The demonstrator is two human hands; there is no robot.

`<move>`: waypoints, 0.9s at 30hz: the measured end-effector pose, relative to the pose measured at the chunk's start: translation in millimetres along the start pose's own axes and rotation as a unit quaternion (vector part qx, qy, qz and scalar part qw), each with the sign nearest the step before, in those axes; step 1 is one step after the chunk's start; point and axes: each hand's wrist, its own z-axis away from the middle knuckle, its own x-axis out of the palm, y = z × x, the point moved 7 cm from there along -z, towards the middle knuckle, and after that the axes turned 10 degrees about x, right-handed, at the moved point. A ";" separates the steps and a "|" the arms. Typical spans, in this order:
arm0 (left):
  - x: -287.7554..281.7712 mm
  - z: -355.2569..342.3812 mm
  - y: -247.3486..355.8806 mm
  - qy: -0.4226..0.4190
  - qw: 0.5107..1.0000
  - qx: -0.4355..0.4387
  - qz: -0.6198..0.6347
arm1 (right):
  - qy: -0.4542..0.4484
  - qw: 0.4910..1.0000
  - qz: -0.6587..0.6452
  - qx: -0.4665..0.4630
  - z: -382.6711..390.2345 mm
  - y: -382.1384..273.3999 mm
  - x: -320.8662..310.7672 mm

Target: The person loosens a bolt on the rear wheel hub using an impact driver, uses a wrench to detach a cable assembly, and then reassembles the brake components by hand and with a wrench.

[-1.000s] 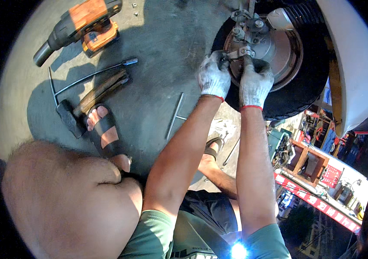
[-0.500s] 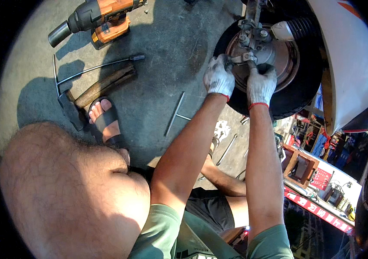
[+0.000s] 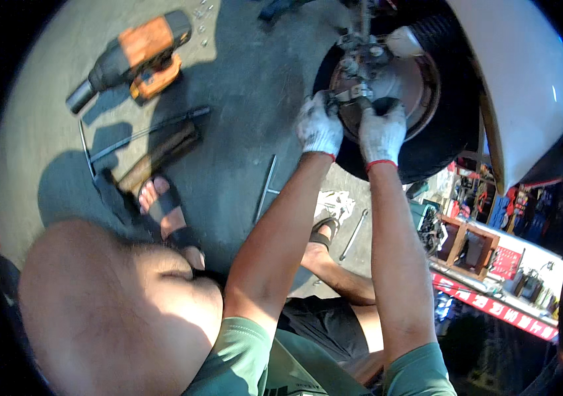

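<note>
Both my hands wear white knit gloves with red cuffs and dirty fingertips. My left hand (image 3: 319,125) is closed at the left end of a short metal arm (image 3: 352,94) on the inner side of a wheel. Just to the right, my right hand (image 3: 384,131) has its fingers curled and its thumb pressed up against the same arm. The fingertips are partly hidden behind the metal. Around the arm are the round backing plate (image 3: 420,99), bolted joints (image 3: 375,53) and the black tyre (image 3: 456,135).
On the concrete at left lie an orange and black impact wrench (image 3: 142,49), a T-handle socket wrench (image 3: 142,135) and a wooden-handled hammer (image 3: 159,158). Another T-handle (image 3: 267,187) and a spanner (image 3: 354,234) lie nearer. A white body panel (image 3: 526,86) overhangs the wheel. Another person's leg (image 3: 341,277) is close by.
My view has shifted, so the wheel and hands sit further left and the impact wrench lower in it. Both hands stay at the metal arm.
</note>
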 end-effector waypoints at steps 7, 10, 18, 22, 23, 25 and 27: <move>20.0 -14.7 -15.0 0.022 0.995 0.021 0.098 | -0.044 0.995 0.014 0.092 -3.0 -4.1 -2.1; 39.2 -25.3 -35.2 0.026 0.956 0.021 0.292 | -0.062 0.992 0.017 0.107 -2.2 -8.2 -5.0; 49.3 -7.0 -22.3 -0.040 0.747 -0.140 0.649 | -0.106 0.981 -0.043 0.155 4.9 6.1 -1.9; 56.5 -23.3 -47.7 -0.073 0.738 -0.167 0.649 | -0.117 0.981 -0.055 0.144 3.6 -3.7 -7.7; 58.4 -20.5 -48.8 -0.073 0.750 -0.170 0.635 | -0.117 0.980 -0.057 0.150 4.9 2.5 -3.2; 61.2 -9.6 -36.3 -0.073 0.768 -0.174 0.612 | -0.113 0.979 -0.057 0.158 5.6 13.3 -2.1; 58.0 -9.7 -32.6 -0.087 0.783 -0.172 0.591 | -0.106 0.980 -0.069 0.154 5.3 12.0 -0.2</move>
